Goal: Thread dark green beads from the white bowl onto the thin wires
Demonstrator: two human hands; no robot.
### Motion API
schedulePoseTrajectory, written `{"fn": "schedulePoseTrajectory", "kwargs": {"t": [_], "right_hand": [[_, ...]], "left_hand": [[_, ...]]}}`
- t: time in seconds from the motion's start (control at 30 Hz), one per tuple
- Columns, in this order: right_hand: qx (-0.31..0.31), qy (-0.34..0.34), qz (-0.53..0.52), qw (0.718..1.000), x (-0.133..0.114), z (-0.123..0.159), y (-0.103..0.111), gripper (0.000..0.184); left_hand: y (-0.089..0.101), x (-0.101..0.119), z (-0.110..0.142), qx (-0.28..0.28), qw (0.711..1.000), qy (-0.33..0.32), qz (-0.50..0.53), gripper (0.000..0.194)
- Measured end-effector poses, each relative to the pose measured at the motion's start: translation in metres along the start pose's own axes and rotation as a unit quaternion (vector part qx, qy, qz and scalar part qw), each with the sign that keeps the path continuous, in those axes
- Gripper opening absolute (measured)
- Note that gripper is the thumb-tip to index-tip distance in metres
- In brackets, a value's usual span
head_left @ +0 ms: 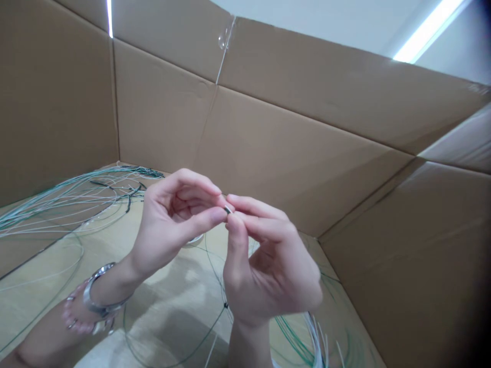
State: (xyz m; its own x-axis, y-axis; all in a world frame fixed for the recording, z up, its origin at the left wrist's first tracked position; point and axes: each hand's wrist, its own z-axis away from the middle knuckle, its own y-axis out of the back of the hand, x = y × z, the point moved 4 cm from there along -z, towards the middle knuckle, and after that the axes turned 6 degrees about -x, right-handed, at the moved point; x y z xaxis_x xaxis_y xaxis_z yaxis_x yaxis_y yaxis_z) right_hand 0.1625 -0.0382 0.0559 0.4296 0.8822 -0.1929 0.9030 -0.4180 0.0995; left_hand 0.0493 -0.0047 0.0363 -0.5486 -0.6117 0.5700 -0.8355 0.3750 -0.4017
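My left hand [169, 225] and my right hand [270, 255] meet at the fingertips in mid-air, in front of the cardboard wall. Between them, both pinch a small black and white piece [228, 209]. Most of it is covered by the fingers, so its kind cannot be made out. Thin green and white wires [215, 273] run below the hands, with a small black part [225, 305] on them. Whether these wires join the pinched piece is hidden.
Cardboard walls [291, 148] enclose the pale work surface [161, 301]. A bundle of green and white wires [49, 197] with dark ends [148, 173] lies at the left. Another wire bundle [312, 342] sits at the lower right. A round rim [195, 240] shows partly behind my left hand.
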Motion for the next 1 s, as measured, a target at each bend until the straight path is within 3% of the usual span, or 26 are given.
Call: {"fn": "schedulePoseTrajectory", "kwargs": {"t": [0.13,1.0], "right_hand": [[-0.019,-0.022,-0.037,0.999,0.0023,0.0004,-0.0001,0.018],[-0.068,-0.014,0.002,0.998,0.0034,-0.0013,0.0062,0.018]], "left_hand": [[0.0023,0.0019,-0.0022,0.004,1.000,-0.004,0.000,0.018],[0.0041,0.0042,-0.0022,-0.037,0.998,0.015,-0.041,0.025]]}}
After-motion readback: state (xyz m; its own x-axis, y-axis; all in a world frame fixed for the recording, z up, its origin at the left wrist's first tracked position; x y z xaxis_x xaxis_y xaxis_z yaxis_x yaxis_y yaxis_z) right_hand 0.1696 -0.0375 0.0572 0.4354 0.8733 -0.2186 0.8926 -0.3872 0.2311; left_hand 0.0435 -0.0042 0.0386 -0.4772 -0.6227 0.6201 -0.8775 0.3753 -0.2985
